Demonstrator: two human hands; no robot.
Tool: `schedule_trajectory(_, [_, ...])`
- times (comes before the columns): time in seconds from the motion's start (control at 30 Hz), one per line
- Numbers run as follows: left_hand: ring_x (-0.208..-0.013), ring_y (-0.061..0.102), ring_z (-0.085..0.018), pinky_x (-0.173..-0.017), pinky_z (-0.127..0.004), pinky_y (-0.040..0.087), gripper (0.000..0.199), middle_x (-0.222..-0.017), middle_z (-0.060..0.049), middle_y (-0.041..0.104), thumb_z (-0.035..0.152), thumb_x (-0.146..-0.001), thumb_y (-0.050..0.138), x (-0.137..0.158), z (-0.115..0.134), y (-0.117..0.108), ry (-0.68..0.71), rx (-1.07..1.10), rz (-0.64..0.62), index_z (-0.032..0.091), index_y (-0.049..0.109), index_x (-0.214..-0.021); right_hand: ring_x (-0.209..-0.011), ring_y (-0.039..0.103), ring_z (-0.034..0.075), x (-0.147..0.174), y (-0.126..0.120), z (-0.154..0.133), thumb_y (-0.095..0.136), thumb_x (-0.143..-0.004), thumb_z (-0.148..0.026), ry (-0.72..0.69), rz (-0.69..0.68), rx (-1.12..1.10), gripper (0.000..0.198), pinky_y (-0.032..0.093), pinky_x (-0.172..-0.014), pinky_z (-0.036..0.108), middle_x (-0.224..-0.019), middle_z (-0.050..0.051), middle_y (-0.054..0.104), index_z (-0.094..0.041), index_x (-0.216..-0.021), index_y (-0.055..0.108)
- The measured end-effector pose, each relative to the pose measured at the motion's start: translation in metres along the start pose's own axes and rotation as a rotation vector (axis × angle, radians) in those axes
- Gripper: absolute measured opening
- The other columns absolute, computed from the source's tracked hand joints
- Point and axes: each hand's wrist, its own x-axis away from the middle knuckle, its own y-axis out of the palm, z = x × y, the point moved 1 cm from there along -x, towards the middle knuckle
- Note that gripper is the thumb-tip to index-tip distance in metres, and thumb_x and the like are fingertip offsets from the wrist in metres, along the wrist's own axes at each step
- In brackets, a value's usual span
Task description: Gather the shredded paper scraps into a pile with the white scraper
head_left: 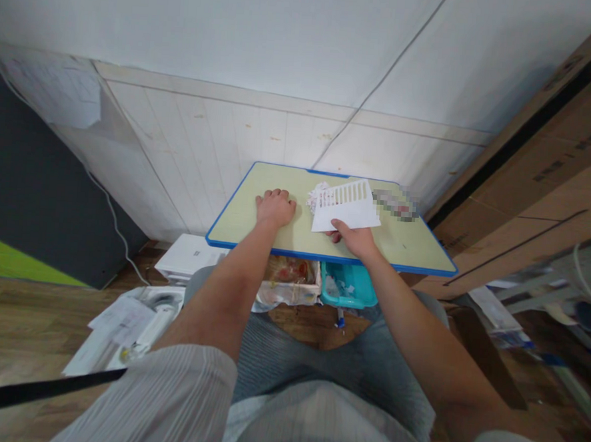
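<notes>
My left hand (275,208) rests palm down on the pale yellow tabletop (236,214) with its fingers apart and nothing held. In my right hand (350,238) is a white sheet with cut-out slots (347,211), pinched at its near edge, thumb on top. The sheet is tilted over the table, and a row of openings runs along its far half. Just left of it lies a small heap of whitish, reddish-flecked scraps (314,197), partly hidden behind the sheet. A blurred-out item (399,204) lies to the right of the sheet.
The tabletop has a blue rim and stands near a white panelled wall (180,134). Below it are a lined box (291,293) and a turquoise basket (349,284) holding pale bits. Large cardboard boxes (538,176) lean at the right. A white box (186,257) sits at the left.
</notes>
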Motion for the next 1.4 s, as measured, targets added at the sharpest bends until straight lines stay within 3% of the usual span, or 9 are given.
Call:
schedule_trajectory(0.37, [-0.154, 0.056, -0.042, -0.127, -0.065, 0.045, 0.053, -0.168, -0.020, 0.067, 0.039, -0.115, 0.042, 0.004, 0.003, -0.006, -0.001, -0.013, -0.017, 0.019, 0.073, -0.154, -0.055, 0.066, 0.022, 0.019, -0.009, -0.012, 0.089, -0.077, -0.059, 0.014, -0.150, -0.067, 0.042, 0.059, -0.056, 0.036, -0.070, 0.010, 0.081, -0.021, -0.085, 0.075])
schedule_trajectory(1.0, [-0.156, 0.055, -0.041, -0.127, -0.064, 0.045, 0.052, -0.171, -0.018, 0.065, 0.040, -0.115, 0.042, 0.004, 0.003, -0.006, -0.009, -0.002, -0.015, 0.022, 0.072, -0.155, -0.059, 0.068, 0.023, 0.022, -0.011, -0.016, 0.096, -0.074, -0.057, 0.046, -0.193, -0.082, 0.043, 0.063, -0.061, 0.040, -0.074, 0.010, 0.081, -0.021, -0.089, 0.076])
schedule_trajectory(1.17, [-0.155, 0.055, -0.042, -0.125, -0.064, 0.044, 0.051, -0.168, -0.018, 0.066, 0.039, -0.115, 0.043, 0.003, 0.003, -0.005, -0.011, 0.004, -0.020, 0.024, 0.073, -0.153, -0.058, 0.068, 0.023, 0.020, -0.011, -0.014, 0.097, -0.070, -0.056, 0.053, -0.106, -0.126, 0.044, 0.062, -0.059, 0.038, -0.072, 0.009, 0.081, -0.022, -0.087, 0.075])
schedule_trajectory(1.4, [-0.154, 0.055, -0.042, -0.126, -0.063, 0.043, 0.050, -0.168, -0.019, 0.067, 0.038, -0.115, 0.043, 0.004, 0.004, -0.007, -0.010, 0.010, -0.021, 0.024, 0.074, -0.152, -0.049, 0.062, 0.019, 0.004, -0.017, 0.000, 0.070, -0.083, -0.055, 0.064, 0.236, -0.206, 0.030, 0.047, -0.049, 0.031, -0.066, 0.004, 0.075, -0.027, -0.088, 0.062])
